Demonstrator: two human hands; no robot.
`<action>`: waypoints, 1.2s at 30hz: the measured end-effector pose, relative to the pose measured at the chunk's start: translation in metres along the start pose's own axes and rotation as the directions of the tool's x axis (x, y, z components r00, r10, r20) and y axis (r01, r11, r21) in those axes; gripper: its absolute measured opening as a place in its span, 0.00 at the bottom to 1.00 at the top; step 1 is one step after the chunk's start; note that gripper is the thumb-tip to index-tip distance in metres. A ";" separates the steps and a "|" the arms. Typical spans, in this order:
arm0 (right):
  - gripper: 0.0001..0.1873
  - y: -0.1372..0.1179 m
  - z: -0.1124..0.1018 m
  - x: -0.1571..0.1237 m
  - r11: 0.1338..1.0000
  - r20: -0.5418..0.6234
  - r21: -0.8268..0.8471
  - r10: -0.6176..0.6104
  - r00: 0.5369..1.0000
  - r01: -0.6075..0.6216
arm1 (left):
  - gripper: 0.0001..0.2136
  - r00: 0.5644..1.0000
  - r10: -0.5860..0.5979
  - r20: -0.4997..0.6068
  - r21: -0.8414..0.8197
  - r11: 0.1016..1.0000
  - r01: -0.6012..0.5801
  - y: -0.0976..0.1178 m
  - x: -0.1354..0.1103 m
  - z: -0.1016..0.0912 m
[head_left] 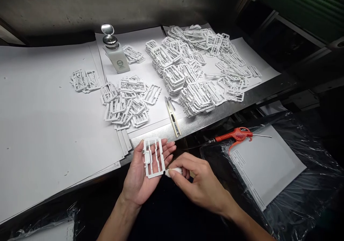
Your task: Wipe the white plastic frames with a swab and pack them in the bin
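A white plastic frame part (153,157) lies across the palm and fingers of my left hand (142,174), which cradles it just below the table's front edge. My right hand (197,182) is closed in a pinch on a small white wad, perhaps cloth (174,170). The wad sits right beside the frame's lower right corner. Both hands hover over a dark lap area.
Paper-covered table (40,126) holds heaps of similar white frames (188,69), a smaller loose pile (126,103) and a few more (84,80). A pump-top liquid dispenser (115,51) stands behind. A utility knife (173,117) lies near the edge. A red air blow gun (236,135) rests on a plastic-wrapped tray (268,169) at right.
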State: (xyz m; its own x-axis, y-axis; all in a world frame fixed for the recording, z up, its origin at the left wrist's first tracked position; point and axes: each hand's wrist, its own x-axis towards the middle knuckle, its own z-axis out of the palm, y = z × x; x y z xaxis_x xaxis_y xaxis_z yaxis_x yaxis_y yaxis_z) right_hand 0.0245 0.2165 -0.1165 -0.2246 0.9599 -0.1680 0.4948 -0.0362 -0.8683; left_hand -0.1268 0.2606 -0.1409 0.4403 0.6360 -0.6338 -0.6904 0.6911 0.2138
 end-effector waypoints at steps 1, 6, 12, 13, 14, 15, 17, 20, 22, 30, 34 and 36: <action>0.07 0.000 0.000 0.000 1.000 -0.016 0.002 0.009 1.000 -0.009 | 0.23 1.000 0.001 0.006 -0.007 1.000 -0.001 0.000 0.000 0.000; 0.06 -0.009 0.010 0.009 0.995 -0.026 0.008 -0.102 0.994 0.102 | 0.22 0.999 0.029 0.021 -0.033 0.999 -0.028 -0.003 -0.002 0.001; 0.07 -0.009 0.020 0.013 0.967 0.055 -0.072 -0.242 0.969 0.245 | 0.23 0.999 0.031 0.035 -0.039 0.999 -0.029 -0.003 -0.002 -0.003; 0.07 -0.007 0.017 0.012 0.971 0.053 -0.078 -0.223 0.973 0.227 | 0.23 0.999 0.033 0.037 -0.048 0.998 -0.031 -0.002 -0.002 -0.004; 0.07 -0.004 0.014 0.010 0.976 0.048 -0.082 -0.197 0.979 0.201 | 0.23 0.999 0.030 0.040 -0.057 0.998 -0.028 -0.002 -0.002 -0.004; 0.07 -0.001 0.010 0.008 0.981 0.042 -0.082 -0.171 0.984 0.174 | 0.23 0.999 0.025 0.045 -0.062 0.998 -0.023 -0.001 -0.001 -0.005; 0.07 0.002 0.003 0.004 0.989 0.025 -0.072 -0.125 0.992 0.127 | 0.22 0.999 0.014 0.052 -0.062 0.998 -0.011 0.000 0.000 -0.005; 0.06 0.003 -0.001 0.002 0.995 -0.015 -0.031 -0.093 0.996 0.092 | 0.23 0.999 0.011 0.050 -0.061 0.998 -0.008 0.001 0.001 -0.004; 0.06 0.001 0.000 0.004 0.996 -0.033 -0.005 -0.093 0.995 0.093 | 0.23 0.999 0.008 0.044 -0.072 0.997 -0.005 0.002 0.001 -0.004; 0.05 -0.015 0.020 0.028 0.973 -0.064 0.066 -0.217 0.974 0.221 | 0.23 0.999 -0.031 -0.013 -0.061 0.998 0.031 -0.001 0.000 -0.004; 0.04 -0.017 0.016 0.027 0.984 0.076 0.091 -0.162 0.984 0.155 | 0.24 0.996 0.082 -0.034 0.023 0.996 -0.082 0.007 -0.006 -0.001; 0.05 -0.015 0.010 0.025 0.991 0.054 0.104 -0.092 0.994 0.086 | 0.24 0.983 0.180 -0.031 0.106 0.979 -0.176 0.023 -0.011 -0.001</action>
State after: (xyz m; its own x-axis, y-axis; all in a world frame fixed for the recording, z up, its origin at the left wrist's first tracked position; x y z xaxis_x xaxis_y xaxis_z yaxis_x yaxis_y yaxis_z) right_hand 0.0027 0.2383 -0.1125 -0.3144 0.9426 -0.1126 0.3833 0.0175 -0.9235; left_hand -0.1481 0.2688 -0.1300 0.2903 0.7391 -0.6078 -0.6923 0.6007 0.3998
